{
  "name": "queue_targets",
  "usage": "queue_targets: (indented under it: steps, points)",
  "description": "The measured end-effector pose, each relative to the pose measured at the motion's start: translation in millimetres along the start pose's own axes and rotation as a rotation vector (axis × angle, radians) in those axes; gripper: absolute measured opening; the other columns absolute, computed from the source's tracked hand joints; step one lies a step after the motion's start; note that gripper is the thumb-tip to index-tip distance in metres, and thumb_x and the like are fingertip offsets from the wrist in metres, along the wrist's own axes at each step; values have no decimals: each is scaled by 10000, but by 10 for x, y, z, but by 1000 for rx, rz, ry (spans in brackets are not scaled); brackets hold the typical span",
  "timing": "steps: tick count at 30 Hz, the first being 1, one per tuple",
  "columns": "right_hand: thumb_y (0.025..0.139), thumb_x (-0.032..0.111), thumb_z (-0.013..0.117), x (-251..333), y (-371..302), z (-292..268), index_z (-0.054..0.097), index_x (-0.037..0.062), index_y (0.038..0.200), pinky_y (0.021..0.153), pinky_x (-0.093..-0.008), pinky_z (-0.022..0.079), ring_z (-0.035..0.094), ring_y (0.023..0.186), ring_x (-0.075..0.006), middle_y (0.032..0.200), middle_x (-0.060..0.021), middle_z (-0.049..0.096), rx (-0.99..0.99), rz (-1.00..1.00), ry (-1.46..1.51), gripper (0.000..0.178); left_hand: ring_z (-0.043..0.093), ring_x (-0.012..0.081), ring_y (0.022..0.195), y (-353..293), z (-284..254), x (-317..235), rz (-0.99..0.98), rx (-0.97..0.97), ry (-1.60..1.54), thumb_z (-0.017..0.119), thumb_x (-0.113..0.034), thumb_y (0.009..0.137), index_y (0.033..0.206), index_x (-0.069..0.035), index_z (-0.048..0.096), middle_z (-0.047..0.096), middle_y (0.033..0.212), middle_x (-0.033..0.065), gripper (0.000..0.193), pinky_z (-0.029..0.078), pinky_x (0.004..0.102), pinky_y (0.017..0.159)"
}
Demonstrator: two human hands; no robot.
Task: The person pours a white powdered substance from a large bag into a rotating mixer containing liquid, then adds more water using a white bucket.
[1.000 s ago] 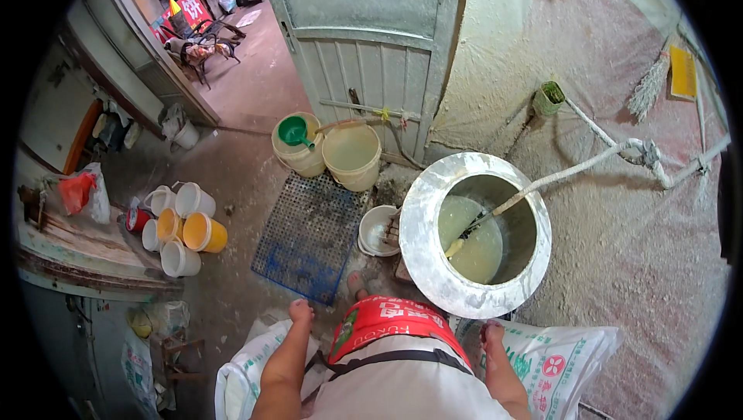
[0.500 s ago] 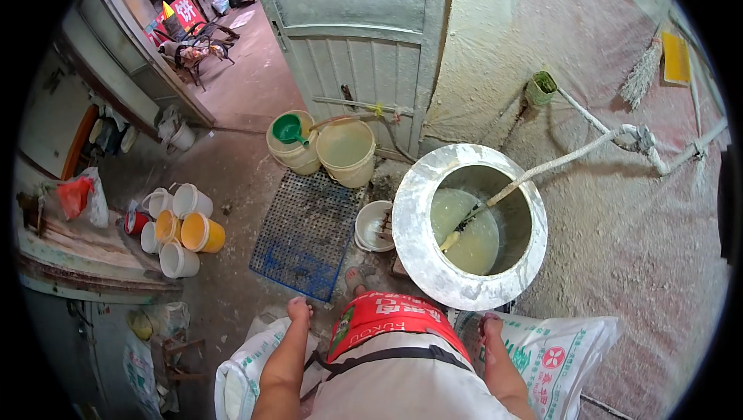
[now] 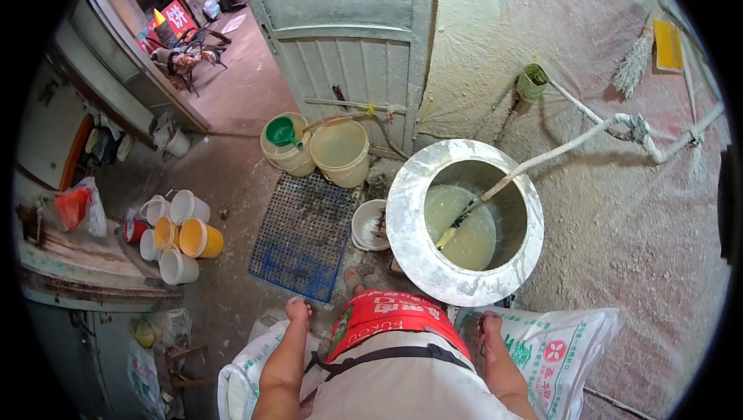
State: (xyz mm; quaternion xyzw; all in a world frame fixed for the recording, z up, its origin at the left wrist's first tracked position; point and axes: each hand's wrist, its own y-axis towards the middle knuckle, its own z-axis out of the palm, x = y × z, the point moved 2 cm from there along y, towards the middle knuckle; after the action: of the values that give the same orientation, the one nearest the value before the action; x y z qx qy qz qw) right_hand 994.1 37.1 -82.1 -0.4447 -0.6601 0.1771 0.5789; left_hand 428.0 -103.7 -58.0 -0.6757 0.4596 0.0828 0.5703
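My left hand (image 3: pixel 298 309) hangs by my left side with loosely curled, slightly parted fingers, nothing seen in it. Below it lies a white plastic sack (image 3: pixel 246 373) with green print. On my other side my right hand (image 3: pixel 489 322) hangs low, its fingers loosely bent and partly hidden, near another white sack (image 3: pixel 569 346) with green and red print. Ahead stands a large metal pot (image 3: pixel 410 254) with a broad pale rim. It holds cloudy yellowish liquid (image 3: pixel 472 238), and a cloth-wrapped hose (image 3: pixel 561 153) reaches into it. I wear a red apron (image 3: pixel 391 319).
Beside the pot sits a small white bucket (image 3: pixel 364 227). A blue-black plastic grid mat (image 3: pixel 302 230) lies left of it. Behind are two pale buckets, one with a green scoop (image 3: pixel 283 132). Several white and yellow buckets (image 3: pixel 201 239) stand left. A grey door (image 3: pixel 344 56) is at the back.
The view has shifted slightly, so the pot, hose and door sit a little further left and higher or lower. My hands stay nearly where they were, holding nothing visible.
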Motion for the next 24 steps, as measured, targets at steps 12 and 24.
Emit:
queue_targets:
  steps: [12,24]
  points:
    - [784,51,461,124,-106,62,534,32,797,322,-266,330,446,375,-156,539,-62,484,-20,-76,73,76,506,126,479,-13,-37,16,-20,66,12,458,-126,836,936,-65,531,523,719,54,138,391,229,342]
    - [760,-16,427,85,-260,28,520,14,814,345,-262,348,455,438,-152,619,-85,517,-34,-44,76,111,541,172,548,24,-82,-29,-8,93,41,471,-168,811,843,-56,488,483,726,56,118,429,275,385]
